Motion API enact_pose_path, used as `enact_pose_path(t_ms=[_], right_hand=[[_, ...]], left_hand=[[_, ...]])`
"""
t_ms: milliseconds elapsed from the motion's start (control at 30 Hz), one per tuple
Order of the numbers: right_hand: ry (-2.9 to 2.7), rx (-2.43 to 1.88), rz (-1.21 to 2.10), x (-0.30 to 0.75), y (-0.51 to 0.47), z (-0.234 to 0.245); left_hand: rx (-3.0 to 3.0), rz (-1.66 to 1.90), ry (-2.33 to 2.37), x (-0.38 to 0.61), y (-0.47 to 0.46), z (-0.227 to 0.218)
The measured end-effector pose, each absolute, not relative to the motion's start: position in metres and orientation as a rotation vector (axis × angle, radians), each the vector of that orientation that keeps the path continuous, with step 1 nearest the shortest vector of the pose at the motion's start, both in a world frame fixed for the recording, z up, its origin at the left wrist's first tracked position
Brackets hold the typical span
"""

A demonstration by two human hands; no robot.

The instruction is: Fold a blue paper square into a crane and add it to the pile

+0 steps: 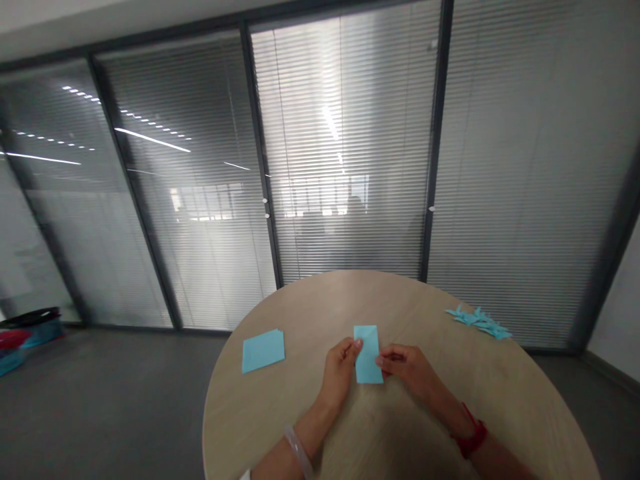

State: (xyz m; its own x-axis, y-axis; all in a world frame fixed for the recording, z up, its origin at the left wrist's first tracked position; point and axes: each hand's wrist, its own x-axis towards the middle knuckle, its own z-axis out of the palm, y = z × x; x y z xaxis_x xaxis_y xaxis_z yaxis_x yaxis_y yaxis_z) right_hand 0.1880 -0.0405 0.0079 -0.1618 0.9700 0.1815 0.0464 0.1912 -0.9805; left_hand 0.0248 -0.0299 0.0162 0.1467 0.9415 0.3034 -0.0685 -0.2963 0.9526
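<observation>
A narrow light-blue paper [368, 353], folded to a long rectangle, lies on the round wooden table [310, 413] in front of me. My left hand [340, 370] pinches its left edge with curled fingers. My right hand [405, 370] presses its fingertips on the right edge, fingers bent. A pale bracelet sits on my left wrist and a red band on my right wrist.
A small stack of light-blue square sheets [263, 351] lies to the left on the table. Several folded blue paper pieces [480, 321] lie near the table's far right edge. Glass walls with blinds stand behind; grey floor lies to the left.
</observation>
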Motion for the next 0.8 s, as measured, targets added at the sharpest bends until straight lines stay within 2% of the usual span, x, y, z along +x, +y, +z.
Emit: enact_pose_path(t_ms=[800], right_hand=[[-1.546,-1.039,1.158,0.1804,-0.0452,0.0075]], left_hand=[[1.291,1.316,0.8,0.0224,-0.0333,0.0166]])
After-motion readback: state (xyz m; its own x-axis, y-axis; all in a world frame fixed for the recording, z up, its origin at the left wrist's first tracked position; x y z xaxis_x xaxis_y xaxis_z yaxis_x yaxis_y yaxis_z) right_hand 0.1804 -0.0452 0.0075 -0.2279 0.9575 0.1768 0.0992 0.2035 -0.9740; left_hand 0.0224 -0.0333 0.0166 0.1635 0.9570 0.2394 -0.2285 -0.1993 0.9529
